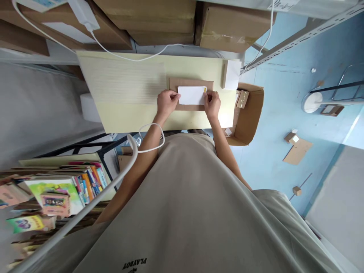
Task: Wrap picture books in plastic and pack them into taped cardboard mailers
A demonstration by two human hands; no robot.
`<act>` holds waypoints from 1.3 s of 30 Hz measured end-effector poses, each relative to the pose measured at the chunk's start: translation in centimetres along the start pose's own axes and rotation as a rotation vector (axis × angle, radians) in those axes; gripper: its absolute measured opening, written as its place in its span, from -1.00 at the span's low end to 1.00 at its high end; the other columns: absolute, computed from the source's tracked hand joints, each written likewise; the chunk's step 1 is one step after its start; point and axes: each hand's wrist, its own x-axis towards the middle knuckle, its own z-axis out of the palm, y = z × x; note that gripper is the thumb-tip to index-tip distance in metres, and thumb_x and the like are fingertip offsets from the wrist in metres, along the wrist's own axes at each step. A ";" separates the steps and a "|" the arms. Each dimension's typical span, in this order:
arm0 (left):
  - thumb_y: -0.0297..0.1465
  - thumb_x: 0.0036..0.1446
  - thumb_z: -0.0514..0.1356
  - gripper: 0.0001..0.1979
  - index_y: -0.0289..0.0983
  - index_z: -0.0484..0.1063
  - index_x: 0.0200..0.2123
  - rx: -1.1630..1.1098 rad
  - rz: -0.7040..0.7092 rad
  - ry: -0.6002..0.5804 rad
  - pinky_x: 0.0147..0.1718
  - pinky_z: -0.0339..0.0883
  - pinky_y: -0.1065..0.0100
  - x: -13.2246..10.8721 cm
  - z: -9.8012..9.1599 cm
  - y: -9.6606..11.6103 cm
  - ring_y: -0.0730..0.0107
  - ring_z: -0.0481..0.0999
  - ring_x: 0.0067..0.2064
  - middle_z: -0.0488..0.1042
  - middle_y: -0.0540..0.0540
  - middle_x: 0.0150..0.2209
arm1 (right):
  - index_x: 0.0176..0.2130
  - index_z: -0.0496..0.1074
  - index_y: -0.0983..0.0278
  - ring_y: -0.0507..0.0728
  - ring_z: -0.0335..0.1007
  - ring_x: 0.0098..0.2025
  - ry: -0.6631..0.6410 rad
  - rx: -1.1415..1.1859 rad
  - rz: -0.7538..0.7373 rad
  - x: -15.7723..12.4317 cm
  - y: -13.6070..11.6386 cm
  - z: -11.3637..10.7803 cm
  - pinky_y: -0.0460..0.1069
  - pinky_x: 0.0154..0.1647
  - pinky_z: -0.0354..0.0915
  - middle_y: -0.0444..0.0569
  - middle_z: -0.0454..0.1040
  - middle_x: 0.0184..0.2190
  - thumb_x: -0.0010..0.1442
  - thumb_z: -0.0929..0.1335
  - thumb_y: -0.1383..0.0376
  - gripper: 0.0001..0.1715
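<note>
A white rectangular slip (pixel 192 95) with a small yellow and red mark in its upper right corner lies over a flat piece of brown cardboard (pixel 191 82) on the pale yellow tabletop (pixel 127 115). My left hand (pixel 167 102) pinches the slip's left end between thumb and fingers. At the opposite end, my right hand (pixel 212 104) has its thumb and fingers closed on the slip's edge. Both hands rest close to the cardboard. Whether the slip is stuck to the cardboard, I cannot tell. A white block-shaped box or stack (pixel 231 74) stands right of the cardboard.
Cardboard boxes (pixel 159 21) line the shelf behind the table, with a white cable (pixel 136 60) drooping across the table's back edge. An open carton (pixel 250 117) stands at the right. Books (pixel 88 182) fill a rack at lower left. A grey tube (pixel 93 206) crosses near my left arm.
</note>
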 end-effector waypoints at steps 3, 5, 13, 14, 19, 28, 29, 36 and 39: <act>-0.35 0.27 0.45 -0.93 -0.20 0.71 -0.27 0.031 -0.026 -0.003 0.08 0.45 0.10 0.2 -0.1 0.1 0.03 0.67 -0.08 0.74 -0.19 -0.19 | 0.00 0.59 0.19 0.29 0.63 -0.04 -0.003 0.022 0.073 0.4 -0.4 0.0 0.27 0.19 0.60 0.17 0.60 -0.07 0.67 0.21 -0.23 -0.34; -0.33 0.28 0.44 -0.92 -0.20 0.72 -0.25 0.054 -0.048 -0.025 0.08 0.45 0.09 0.4 -0.1 0.2 0.01 0.68 -0.07 0.74 -0.20 -0.19 | -0.01 0.59 0.22 0.28 0.63 -0.03 -0.024 0.024 0.137 0.7 -0.6 -0.1 0.26 0.21 0.59 0.20 0.63 -0.05 0.67 0.28 -0.17 -0.42; -0.32 0.26 0.42 -0.89 -0.22 0.74 -0.25 0.129 -0.064 -0.036 0.04 0.46 0.12 0.8 -0.5 0.5 -0.03 0.69 -0.05 0.75 -0.20 -0.23 | 0.52 0.41 0.18 0.32 0.34 0.61 -0.116 -0.204 -0.095 -2.2 -3.6 -1.4 0.32 0.64 0.31 0.25 0.44 0.51 0.72 0.18 0.02 -0.38; -0.31 0.26 0.41 -0.88 -0.23 0.74 -0.24 0.144 -0.069 -0.041 0.03 0.46 0.12 0.8 -0.5 0.7 -0.03 0.69 -0.05 0.76 -0.21 -0.21 | 0.59 0.33 0.21 0.33 0.14 0.72 -0.181 -0.250 -0.157 -2.9 -4.3 -1.5 0.35 0.73 0.17 0.24 0.33 0.62 0.72 0.17 -0.01 -0.31; -0.24 0.33 0.34 -0.72 -0.29 0.80 -0.09 0.231 -0.076 -0.128 0.05 0.47 0.19 0.3 -1.1 2.0 -0.01 0.72 0.01 0.80 -0.27 -0.07 | 0.73 0.04 0.41 0.39 -0.22 0.82 -0.332 -0.352 -0.192 -4.0 -5.9 -1.1 0.42 0.82 -0.14 0.29 0.02 0.76 0.66 0.08 -0.28 0.10; -0.24 0.44 0.25 -0.64 -0.28 0.80 0.03 0.308 -0.118 -0.188 0.10 0.47 0.25 -0.5 -1.0 3.4 0.01 0.73 0.14 0.80 -0.28 0.07 | 0.75 -0.05 0.47 0.29 -0.30 0.84 -0.429 -0.370 -0.342 -3.3 -7.1 2.8 0.29 0.86 -0.31 0.14 -0.12 0.79 0.68 -0.08 -0.17 0.06; -0.25 0.44 0.24 -0.64 -0.28 0.80 0.04 0.310 -0.113 -0.183 0.11 0.47 0.25 -0.5 -1.0 3.4 0.02 0.73 0.14 0.80 -0.28 0.07 | 0.75 -0.06 0.45 0.28 -0.30 0.84 -0.456 -0.365 -0.363 -3.5 -7.3 3.1 0.28 0.86 -0.32 0.13 -0.12 0.79 0.69 -0.07 -0.17 0.05; -0.25 0.44 0.25 -0.63 -0.28 0.80 0.07 0.337 -0.111 -0.188 0.15 0.47 0.21 -0.4 -1.0 3.6 -0.02 0.72 0.17 0.79 -0.29 0.10 | 0.77 -0.15 0.38 0.34 -0.33 0.84 -0.422 -0.294 -0.362 -1.7 -5.3 1.8 0.38 0.85 -0.34 0.11 -0.09 0.79 0.67 -0.05 -0.25 0.09; -0.25 0.43 0.25 -0.63 -0.28 0.79 0.08 0.343 -0.113 -0.193 0.15 0.47 0.20 -0.2 -0.9 3.4 -0.03 0.72 0.18 0.79 -0.29 0.11 | 0.77 -0.15 0.39 0.36 -0.37 0.84 -0.366 -0.289 -0.334 -1.2 -4.8 1.7 0.41 0.85 -0.37 0.12 -0.11 0.79 0.68 -0.05 -0.24 0.08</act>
